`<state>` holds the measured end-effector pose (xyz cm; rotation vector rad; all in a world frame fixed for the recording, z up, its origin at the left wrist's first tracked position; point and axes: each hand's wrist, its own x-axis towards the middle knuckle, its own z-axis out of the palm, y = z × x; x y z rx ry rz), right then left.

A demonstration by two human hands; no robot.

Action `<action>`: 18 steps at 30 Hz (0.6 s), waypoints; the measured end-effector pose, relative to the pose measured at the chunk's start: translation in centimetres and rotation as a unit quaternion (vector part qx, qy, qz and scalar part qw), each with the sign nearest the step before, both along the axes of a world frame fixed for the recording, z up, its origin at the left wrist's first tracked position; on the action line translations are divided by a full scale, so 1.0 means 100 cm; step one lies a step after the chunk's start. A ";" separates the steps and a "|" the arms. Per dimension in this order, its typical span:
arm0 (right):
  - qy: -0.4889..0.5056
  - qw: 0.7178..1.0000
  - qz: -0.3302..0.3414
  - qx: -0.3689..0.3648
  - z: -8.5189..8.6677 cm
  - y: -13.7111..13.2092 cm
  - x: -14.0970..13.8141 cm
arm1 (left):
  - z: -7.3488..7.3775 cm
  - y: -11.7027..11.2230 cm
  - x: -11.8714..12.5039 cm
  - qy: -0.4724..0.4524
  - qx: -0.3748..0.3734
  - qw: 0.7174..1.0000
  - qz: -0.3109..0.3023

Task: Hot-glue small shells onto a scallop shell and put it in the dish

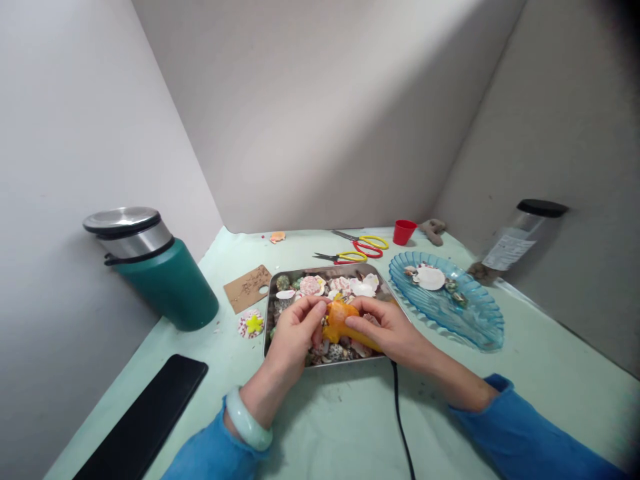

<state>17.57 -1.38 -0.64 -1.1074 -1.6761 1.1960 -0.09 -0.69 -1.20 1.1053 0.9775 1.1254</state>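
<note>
Above a metal tray of shells, my right hand is closed round a yellow-orange hot glue gun. A black cord runs from beneath that hand toward the table's front edge. My left hand is closed in a pinch at the glue gun's left side. What its fingertips hold, if anything, is hidden. Inside the tray lie white, pink-patterned and dark spotted shells. Left of the tray is a speckled shell disc with a yellow star.
A brown card, green flask and black flat case are on the left. Behind the tray lie two scissors and a red cup. To the right are a blue dish with shells and a clear jar.
</note>
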 end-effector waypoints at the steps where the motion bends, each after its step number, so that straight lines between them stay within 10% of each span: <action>1: -0.001 1.000 0.002 -0.005 0.000 0.000 0.000 | -0.001 0.000 0.000 -0.001 0.000 1.000 0.003; 18: -0.009 1.000 0.019 0.000 -0.005 0.000 0.003 | 0.000 0.001 -0.001 0.022 -0.003 1.000 -0.007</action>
